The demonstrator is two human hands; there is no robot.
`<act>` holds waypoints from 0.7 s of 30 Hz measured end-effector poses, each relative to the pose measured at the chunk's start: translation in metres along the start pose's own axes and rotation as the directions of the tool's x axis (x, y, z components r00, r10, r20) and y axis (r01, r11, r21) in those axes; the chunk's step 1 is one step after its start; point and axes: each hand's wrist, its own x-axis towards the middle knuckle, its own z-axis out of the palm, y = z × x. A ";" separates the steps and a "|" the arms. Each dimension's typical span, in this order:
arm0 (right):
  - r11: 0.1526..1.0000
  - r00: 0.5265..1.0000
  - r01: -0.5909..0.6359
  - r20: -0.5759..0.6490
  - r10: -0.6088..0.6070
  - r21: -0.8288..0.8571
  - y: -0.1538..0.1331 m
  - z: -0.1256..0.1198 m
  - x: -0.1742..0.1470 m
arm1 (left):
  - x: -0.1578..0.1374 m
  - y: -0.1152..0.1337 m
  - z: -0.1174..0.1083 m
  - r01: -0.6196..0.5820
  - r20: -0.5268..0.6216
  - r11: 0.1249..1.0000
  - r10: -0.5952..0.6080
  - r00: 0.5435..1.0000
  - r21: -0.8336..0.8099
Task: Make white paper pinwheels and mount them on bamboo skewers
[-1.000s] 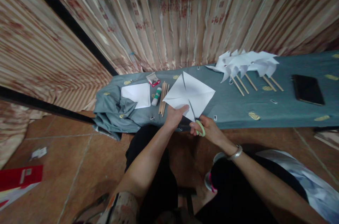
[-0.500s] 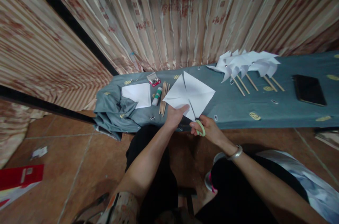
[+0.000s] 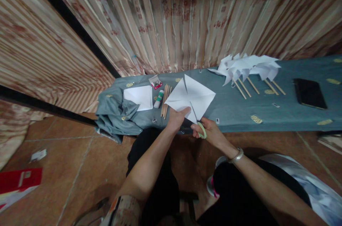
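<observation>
A square white sheet of paper [image 3: 201, 92] is held up over the front of the cloth-covered bench, turned cornerwise. One slit runs into it from its far corner. My left hand [image 3: 177, 117] pinches its near left edge, thumb on top and the other fingers hidden beneath. My right hand [image 3: 210, 130] has its fingers through the handles of light-green scissors [image 3: 202, 130], whose blades lie at the sheet's near corner, along a cut pointing toward the middle. Just left of the paper are several thin wooden sticks [image 3: 166, 100] and a green-and-white glue stick [image 3: 159, 98].
Several white paper pinwheels [image 3: 247, 67] on sticks lie at the back right, with a black phone-like object [image 3: 310, 93] beyond them. A stack of white paper [image 3: 143, 97] and an open small red box [image 3: 155, 82] are at left. A pleated curtain [image 3: 173, 19] hangs behind the bench.
The whole view has shifted slightly. Both hands keep the same hold on the paper and the scissors, with hardly any visible movement.
</observation>
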 end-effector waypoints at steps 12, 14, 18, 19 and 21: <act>0.995 0.997 -0.054 0.049 0.051 0.078 -0.002 0.003 -0.004 | -0.004 0.006 0.000 0.063 0.014 0.997 -0.062 0.998 -0.035; 0.995 0.996 -0.067 0.069 0.061 0.079 -0.002 0.003 -0.007 | -0.005 0.008 0.000 0.064 0.007 0.996 -0.064 0.998 -0.054; 0.996 0.990 -0.072 0.124 0.064 0.060 -0.002 0.005 -0.016 | -0.003 0.010 -0.002 0.015 0.001 0.992 -0.015 1.000 -0.123; 0.996 0.988 -0.076 0.142 0.068 0.052 -0.002 0.004 -0.018 | -0.002 0.010 -0.003 0.000 -0.002 0.991 0.000 1.000 -0.137; 0.995 0.980 -0.100 0.178 0.093 0.029 -0.002 -0.002 -0.022 | 0.001 0.010 -0.006 0.000 -0.026 0.993 -0.003 1.000 -0.122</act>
